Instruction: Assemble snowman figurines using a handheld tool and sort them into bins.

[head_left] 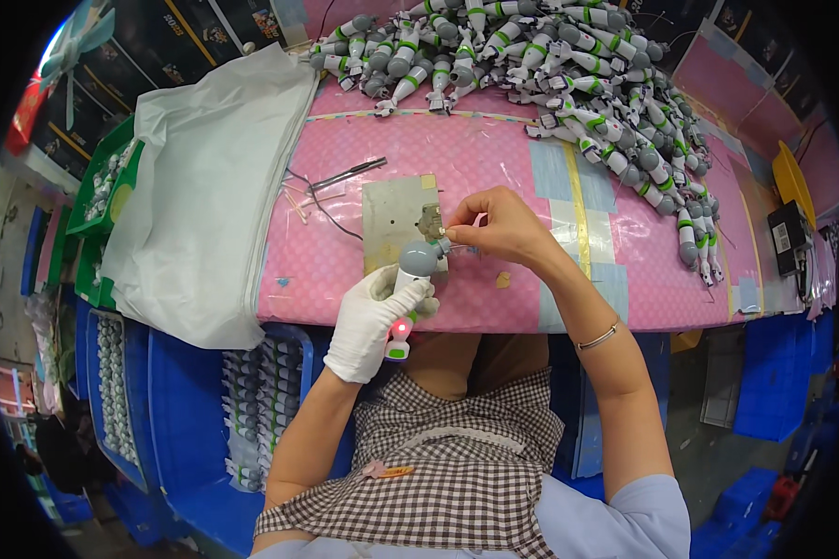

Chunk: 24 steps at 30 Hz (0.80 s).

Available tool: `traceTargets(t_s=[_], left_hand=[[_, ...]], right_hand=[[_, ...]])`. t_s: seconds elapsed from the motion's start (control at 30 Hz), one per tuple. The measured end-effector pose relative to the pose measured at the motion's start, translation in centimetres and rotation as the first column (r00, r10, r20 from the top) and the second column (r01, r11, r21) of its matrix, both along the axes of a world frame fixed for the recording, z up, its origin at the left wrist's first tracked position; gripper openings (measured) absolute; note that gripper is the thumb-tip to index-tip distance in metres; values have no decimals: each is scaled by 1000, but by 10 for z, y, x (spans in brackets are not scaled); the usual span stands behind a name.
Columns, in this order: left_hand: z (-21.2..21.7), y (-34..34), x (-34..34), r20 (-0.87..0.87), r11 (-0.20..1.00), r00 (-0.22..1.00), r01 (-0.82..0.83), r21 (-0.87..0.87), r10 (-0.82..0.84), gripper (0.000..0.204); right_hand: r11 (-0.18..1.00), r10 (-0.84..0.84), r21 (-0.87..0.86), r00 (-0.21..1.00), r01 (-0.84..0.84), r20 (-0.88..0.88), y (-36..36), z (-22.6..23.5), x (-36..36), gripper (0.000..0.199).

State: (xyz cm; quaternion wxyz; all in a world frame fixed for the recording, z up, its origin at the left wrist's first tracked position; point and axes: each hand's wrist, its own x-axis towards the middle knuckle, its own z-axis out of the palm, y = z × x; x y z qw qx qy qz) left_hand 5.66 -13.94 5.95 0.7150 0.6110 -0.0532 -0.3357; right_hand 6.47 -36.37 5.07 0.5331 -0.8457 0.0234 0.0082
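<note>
My left hand (368,321), in a white glove, is closed around a white plastic piece (418,263) with a grey ball-shaped end and a green lower tip. A red light glows on its side. The grey end points away from me, up against a grey metal plate (387,210) with a small bracket at its right edge. My bare right hand (505,224) pinches thumb and forefinger together just beside that bracket and the piece's tip. Whatever sits between these fingertips is too small to make out.
A big heap of similar white, grey and green pieces (569,65) covers the back and right of the pink tabletop (345,140). White sheeting (214,186) drapes the left side. A dark pen-like tool (350,172) and cable lie left of the plate. Blue bins (191,419) stand below left.
</note>
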Motion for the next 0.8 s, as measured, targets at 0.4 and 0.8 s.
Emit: traceTargets(t_s=[0.4, 0.8], left_hand=[[7, 14, -6, -228, 974, 972, -104, -203, 57, 31], [8, -5, -18, -117, 987, 988, -113, -115, 100, 44]], right_hand=[[751, -55, -612, 947, 248, 316, -33, -11, -49, 15], [984, -161, 62, 669, 169, 725, 71, -8, -53, 22]])
